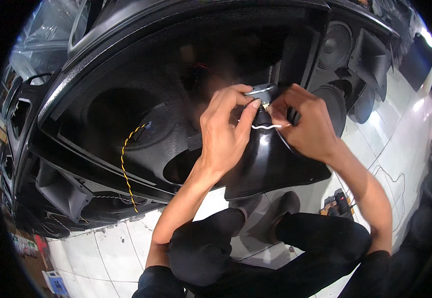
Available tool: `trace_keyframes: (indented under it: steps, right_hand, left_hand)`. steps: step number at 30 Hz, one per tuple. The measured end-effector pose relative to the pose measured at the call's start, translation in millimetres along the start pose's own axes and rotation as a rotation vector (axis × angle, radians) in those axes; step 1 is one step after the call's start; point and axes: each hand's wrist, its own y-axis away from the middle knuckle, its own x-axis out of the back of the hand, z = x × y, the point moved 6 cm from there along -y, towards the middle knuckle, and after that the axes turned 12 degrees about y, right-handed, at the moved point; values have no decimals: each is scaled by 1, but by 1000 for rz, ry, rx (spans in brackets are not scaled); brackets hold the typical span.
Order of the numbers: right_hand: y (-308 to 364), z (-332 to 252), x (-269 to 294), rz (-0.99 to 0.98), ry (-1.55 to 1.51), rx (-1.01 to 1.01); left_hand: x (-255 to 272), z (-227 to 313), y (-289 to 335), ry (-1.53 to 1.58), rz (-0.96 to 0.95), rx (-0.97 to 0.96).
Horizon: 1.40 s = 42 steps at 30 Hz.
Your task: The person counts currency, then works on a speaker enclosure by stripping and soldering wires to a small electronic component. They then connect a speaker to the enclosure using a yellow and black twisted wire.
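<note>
In the head view, the left hand [226, 131] was at the centre of the frame, thumb and fingers pinched on a small black part [262, 118]. That part sat just right of centre, between the two hands, above a glossy black horn [270, 171]. The right hand [305, 121] bent its fingers against the part's right side; exactly what they grasped could not be told. A white wire [265, 127] ran just below the fingertips. Left of centre, a twisted yellow-and-black wire [123, 161] hung from the large black cabinet [141, 54], above white floor tiles [119, 248].
</note>
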Motion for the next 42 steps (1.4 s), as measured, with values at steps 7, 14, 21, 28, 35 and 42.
trace_keyframes:
  steps: [7, 14, 21, 28, 35, 42]
  right_hand:
    - [-6, 11, 3, -112, -112, -86]
    - [6, -5, 2, 133, 21, -25]
    - [8, -22, 2, 202, 232, 80]
    - [10, -52, -13, 243, 582, 301]
    - [24, -58, -13, 182, 518, 521]
    - [24, -12, 9, 72, 23, -23]
  left_hand:
    - [-5, 2, 4, 18, 112, 31]
    - [1, -2, 1, 51, 56, 38]
    - [1, -8, -5, 167, -60, 92]
    - [2, -5, -11, 154, -89, 75]
    - [2, 1, -17, 112, -124, 47]
    - [4, -1, -14, 138, -154, 163]
